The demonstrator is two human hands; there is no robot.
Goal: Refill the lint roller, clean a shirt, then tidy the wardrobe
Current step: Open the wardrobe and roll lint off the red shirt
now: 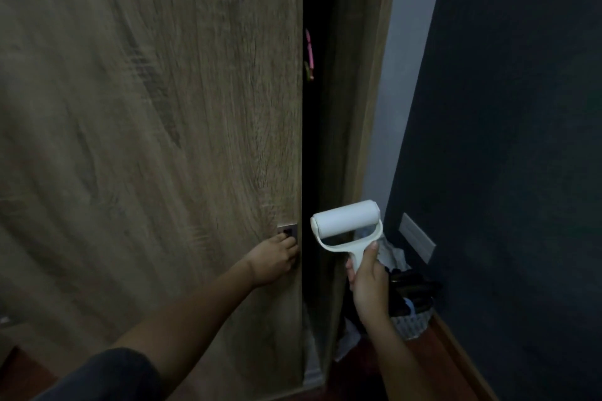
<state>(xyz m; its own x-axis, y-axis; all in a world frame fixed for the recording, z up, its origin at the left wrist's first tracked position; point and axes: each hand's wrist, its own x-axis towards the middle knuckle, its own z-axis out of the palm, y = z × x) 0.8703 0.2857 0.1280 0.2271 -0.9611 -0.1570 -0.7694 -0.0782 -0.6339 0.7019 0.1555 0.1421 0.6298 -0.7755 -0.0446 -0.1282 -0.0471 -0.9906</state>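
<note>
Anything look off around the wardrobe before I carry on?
Nothing damaged or spilled. The wood-grain wardrobe door stands ajar, the left hand at its metal pull. The right hand grips the white lint roller. On the floor by the dark wall, a basket is heaped untidily with clothes.

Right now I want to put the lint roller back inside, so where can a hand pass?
Only through the dark gap between the wardrobe door and the side panel; it is narrow. Low right is crowded: a full basket sits against the dark wall. Left hand is at the door handle; right hand holds the lint roller.
</note>
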